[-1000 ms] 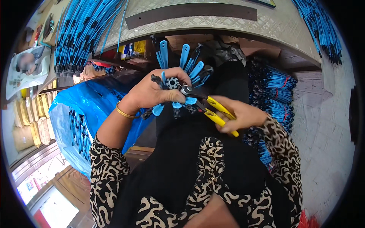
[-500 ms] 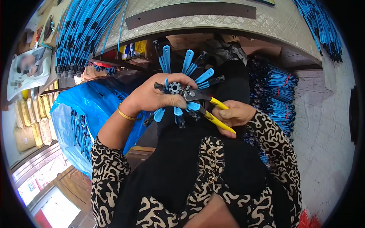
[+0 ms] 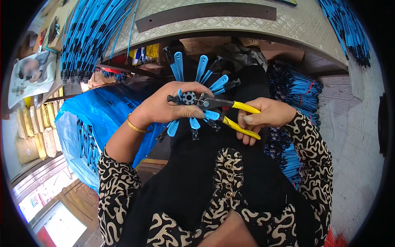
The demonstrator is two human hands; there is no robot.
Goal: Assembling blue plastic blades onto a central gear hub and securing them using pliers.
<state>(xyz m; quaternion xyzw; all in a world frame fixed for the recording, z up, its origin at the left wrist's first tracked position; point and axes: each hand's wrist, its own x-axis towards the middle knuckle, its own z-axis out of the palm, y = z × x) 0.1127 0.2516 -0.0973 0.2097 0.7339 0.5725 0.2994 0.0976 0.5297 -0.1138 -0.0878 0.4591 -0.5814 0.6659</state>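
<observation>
My left hand is closed around the middle of a round black hub with a notched ring and a hole in its centre. Flat blue arms with slots and thin blue rods with black end clips fan out from it on several sides. My right hand holds a pair of pliers by its yellow handles, which stand apart. The dark jaws meet the hub's right side beside my left thumb and fingers. What exactly lies between the jaws is too small to make out.
A grey patterned table spans the far side, with a curved dark strip on it. Bundles of blue rods hang over its left part. A blue plastic bag stands left; tied blue bundles are stacked right.
My right hand has shifted right and slightly up, and the pliers' handles have spread wider. The hub in my left hand has barely moved.
</observation>
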